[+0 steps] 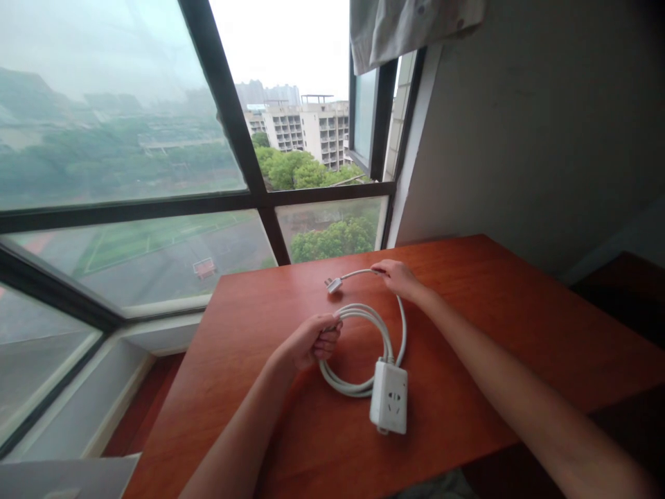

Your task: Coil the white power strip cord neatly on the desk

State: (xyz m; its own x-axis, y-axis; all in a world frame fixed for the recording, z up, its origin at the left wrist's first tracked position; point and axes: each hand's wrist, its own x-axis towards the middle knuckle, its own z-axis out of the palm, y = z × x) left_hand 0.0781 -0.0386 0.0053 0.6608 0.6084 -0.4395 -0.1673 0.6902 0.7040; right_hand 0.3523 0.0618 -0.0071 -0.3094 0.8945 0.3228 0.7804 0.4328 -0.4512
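A white extension cord (387, 333) is looped in a coil over the wooden table. My left hand (318, 339) is closed around the left side of the coil. Farther back and to the right, my right hand (397, 277) pinches the cord's free length a short way from its end. The white plug (333, 285), prongs pointing left, sticks out left of my right hand. At the coil's lower right is the white socket box (389, 396), its outlet face toward me; neither hand touches it.
The reddish-brown table (447, 430) stands against a dark-framed window (264, 199). One window pane (370, 114) is swung open at the back. A light curtain (410, 28) hangs above it, and a grey wall (519, 138) rises on the right.
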